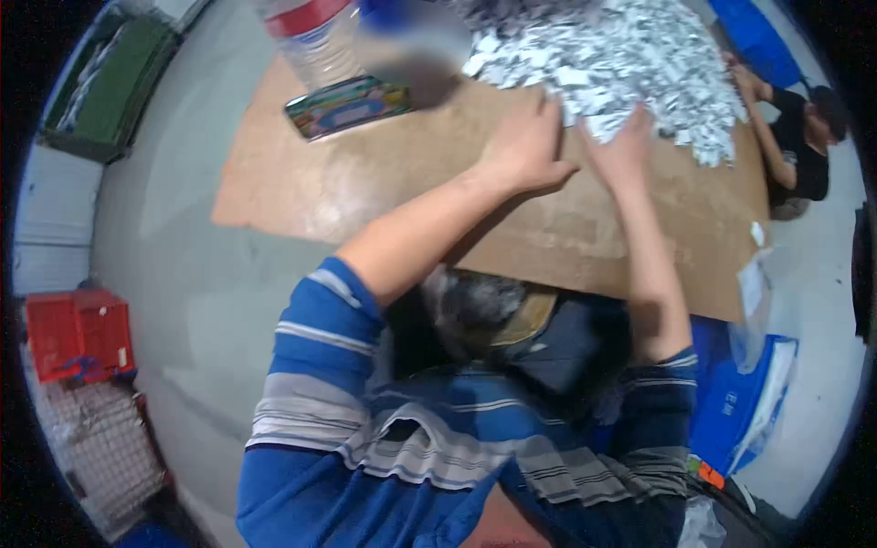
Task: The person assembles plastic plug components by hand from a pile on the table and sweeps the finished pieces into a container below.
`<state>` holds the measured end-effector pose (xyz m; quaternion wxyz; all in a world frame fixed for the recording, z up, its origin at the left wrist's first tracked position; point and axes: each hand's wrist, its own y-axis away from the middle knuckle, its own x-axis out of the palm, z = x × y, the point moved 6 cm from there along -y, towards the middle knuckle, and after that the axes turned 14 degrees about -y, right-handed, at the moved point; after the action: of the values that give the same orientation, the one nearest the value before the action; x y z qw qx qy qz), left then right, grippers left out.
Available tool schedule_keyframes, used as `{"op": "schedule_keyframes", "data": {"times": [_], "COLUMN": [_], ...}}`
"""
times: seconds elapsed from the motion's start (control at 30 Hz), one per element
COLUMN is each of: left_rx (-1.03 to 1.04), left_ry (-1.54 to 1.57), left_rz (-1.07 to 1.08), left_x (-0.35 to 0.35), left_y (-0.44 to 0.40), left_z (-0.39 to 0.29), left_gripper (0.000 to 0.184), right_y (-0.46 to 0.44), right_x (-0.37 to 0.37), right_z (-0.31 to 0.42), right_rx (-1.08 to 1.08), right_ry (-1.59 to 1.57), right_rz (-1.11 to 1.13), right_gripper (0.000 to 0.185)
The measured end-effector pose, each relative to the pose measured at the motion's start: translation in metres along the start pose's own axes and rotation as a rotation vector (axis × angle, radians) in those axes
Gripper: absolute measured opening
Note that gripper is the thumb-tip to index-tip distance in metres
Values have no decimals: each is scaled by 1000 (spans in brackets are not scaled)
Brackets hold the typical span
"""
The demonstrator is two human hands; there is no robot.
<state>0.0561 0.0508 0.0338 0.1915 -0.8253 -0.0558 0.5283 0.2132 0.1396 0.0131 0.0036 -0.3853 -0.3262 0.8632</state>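
A large heap of small white and silvery pieces (630,68) covers the far right part of a brown tabletop (365,187). At the heap's near edge is my left hand (525,142), palm down, with its thumb apart and pointing right; its fingertips are partly hidden. Just right of it, my right hand (621,151) reaches into the same edge and touches a few white pieces. Its fingers are blurred, so what they hold, if anything, cannot be made out.
A phone-like device with a colourful screen (350,107) lies near a clear plastic bottle (315,46) at the far left of the table. Another person (799,137) is at the right edge. Red crates (80,335) stand on the left floor, blue bins (740,393) at lower right.
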Motion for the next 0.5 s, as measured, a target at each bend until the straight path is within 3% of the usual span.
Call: {"op": "schedule_keyframes", "data": {"times": [0.17,0.23,0.3,0.33,0.4,0.47,0.5], "left_rx": [-149,-165,-81,0,62,-4,-24], "left_ry": [46,45,224,147,161,188,163], "left_rz": [-164,-170,30,-126,-187,-203,-206], "left_x": [11,9,19,17,24,24,21], "left_y": [-10,-16,-23,-20,-18,-17,-16], "left_z": [25,29,34,30,29,29,30], "left_gripper": [89,80,63,47,40,33,33], "right_y": [5,7,4,4,-2,-8,-11], "right_x": [3,3,2,-1,-6,-9,-15], "right_z": [24,28,27,34,40,32,39], "right_rx": [-101,-139,-159,-135,-160,-156,-59], "right_ry": [132,78,-41,-110,-170,-231,-194], "right_rz": [0,0,34,-18,-65,-91,-72], "right_gripper": [94,86,79,70,60,49,44]}}
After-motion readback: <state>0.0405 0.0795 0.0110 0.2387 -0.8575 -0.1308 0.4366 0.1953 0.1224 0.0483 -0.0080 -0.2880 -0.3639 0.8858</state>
